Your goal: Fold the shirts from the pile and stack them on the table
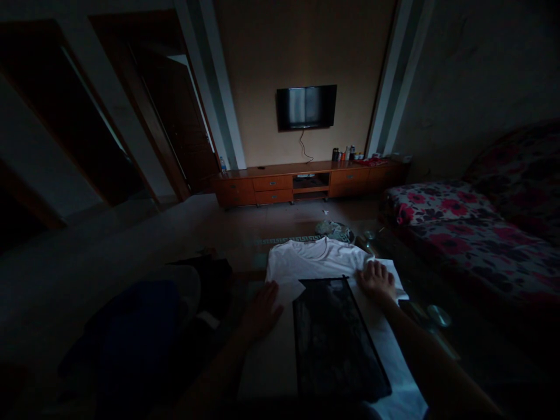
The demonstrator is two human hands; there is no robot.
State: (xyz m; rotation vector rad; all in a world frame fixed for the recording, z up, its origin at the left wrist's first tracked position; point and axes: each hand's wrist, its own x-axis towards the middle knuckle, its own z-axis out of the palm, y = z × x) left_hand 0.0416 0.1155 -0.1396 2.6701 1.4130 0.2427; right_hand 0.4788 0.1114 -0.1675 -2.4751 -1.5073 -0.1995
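A white T-shirt [280,262] lies spread out in front of me, its neckline at the far end. Over its middle is a dark rectangular panel [336,338]; whether this is a print or a separate flat piece I cannot tell. My left hand [262,312] rests flat at the shirt's left side, fingers stretched out, just left of the panel. My right hand [377,280] presses on the shirt's right side near the sleeve, fingers apart and slightly bent. The picture is dark, so cloth edges near my wrists are hard to make out.
To the left is a dark heap of clothes with a blue piece [144,315]. A flowered sofa [446,204] stands on the right. Further off are a low wooden cabinet [273,184] with bottles on it, a wall television [306,108] and a door [175,111].
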